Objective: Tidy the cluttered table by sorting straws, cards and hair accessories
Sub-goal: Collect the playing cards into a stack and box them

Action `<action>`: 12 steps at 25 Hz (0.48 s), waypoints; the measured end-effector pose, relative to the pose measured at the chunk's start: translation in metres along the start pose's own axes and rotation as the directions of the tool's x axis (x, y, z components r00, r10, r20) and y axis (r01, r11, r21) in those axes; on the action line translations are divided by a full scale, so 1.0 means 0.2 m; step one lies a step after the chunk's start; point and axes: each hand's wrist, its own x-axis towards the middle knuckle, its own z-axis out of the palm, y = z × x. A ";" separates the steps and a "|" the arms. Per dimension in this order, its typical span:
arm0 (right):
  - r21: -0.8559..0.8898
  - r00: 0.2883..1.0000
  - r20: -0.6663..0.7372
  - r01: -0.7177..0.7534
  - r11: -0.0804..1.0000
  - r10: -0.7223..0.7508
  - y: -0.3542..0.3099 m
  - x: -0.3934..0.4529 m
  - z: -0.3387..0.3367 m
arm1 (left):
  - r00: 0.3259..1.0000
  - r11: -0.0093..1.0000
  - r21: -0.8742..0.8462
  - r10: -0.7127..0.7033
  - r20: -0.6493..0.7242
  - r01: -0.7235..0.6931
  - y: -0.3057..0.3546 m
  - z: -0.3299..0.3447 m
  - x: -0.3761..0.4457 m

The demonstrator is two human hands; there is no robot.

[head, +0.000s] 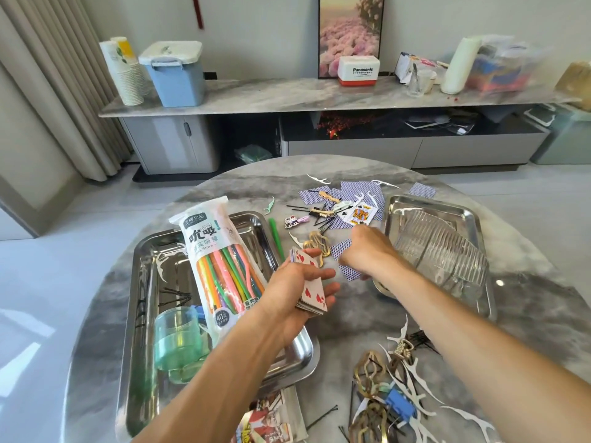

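Left hand (295, 287): grips a stack of playing cards (311, 290), hearts face up, at table centre. Right hand (361, 255): fingers curled onto a blue-backed card (350, 270); whether it is lifted, cannot tell. Step: gathering cards. Next: add it to the stack, then reach the loose cards (355, 203) at twelve o'clock.

Left hand (294, 284) palm-up, fingers curled round a deck of cards (310, 286). Right hand (367, 251) reached forward, knuckles up, fingers bent down, kinda blurry.
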 end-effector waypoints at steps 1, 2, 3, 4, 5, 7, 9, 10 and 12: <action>-0.012 0.995 0.061 -0.073 0.997 0.074 -0.02 0.03 0.05 | 1.000 1.000 -0.027 -0.002 0.006 0.002 0.00 -0.01 0.01; -0.014 0.985 0.102 -0.140 0.990 0.140 -0.03 0.05 0.09 | 1.000 0.999 -0.047 -0.004 0.013 0.004 0.00 -0.01 0.02; -0.011 0.974 0.125 -0.188 0.982 0.188 -0.03 0.07 0.12 | 1.000 0.998 -0.057 -0.003 0.016 0.004 0.00 -0.02 0.03; -0.001 0.967 0.135 -0.219 0.976 0.217 -0.02 0.09 0.14 | 1.000 0.998 -0.066 -0.005 0.012 0.006 0.01 -0.03 0.03; 0.012 0.962 0.134 -0.240 0.971 0.236 0.00 0.10 0.15 | 1.000 0.997 -0.078 -0.009 0.007 0.009 0.01 -0.03 0.04; 0.017 0.959 0.139 -0.253 0.967 0.249 0.02 0.11 0.14 | 1.000 0.996 -0.094 -0.009 0.000 0.009 0.01 -0.03 0.04; 0.023 0.953 0.169 -0.259 0.965 0.252 0.02 0.12 0.14 | 1.000 0.997 -0.080 -0.004 -0.005 0.004 0.01 -0.03 0.03; 0.025 0.952 0.181 -0.257 0.966 0.248 0.02 0.12 0.14 | 1.000 0.997 -0.075 -0.006 -0.009 0.005 0.00 -0.04 0.03; 0.022 0.950 0.189 -0.258 0.966 0.249 0.01 0.12 0.13 | 1.000 0.997 -0.074 -0.002 -0.015 0.001 -0.01 -0.05 0.02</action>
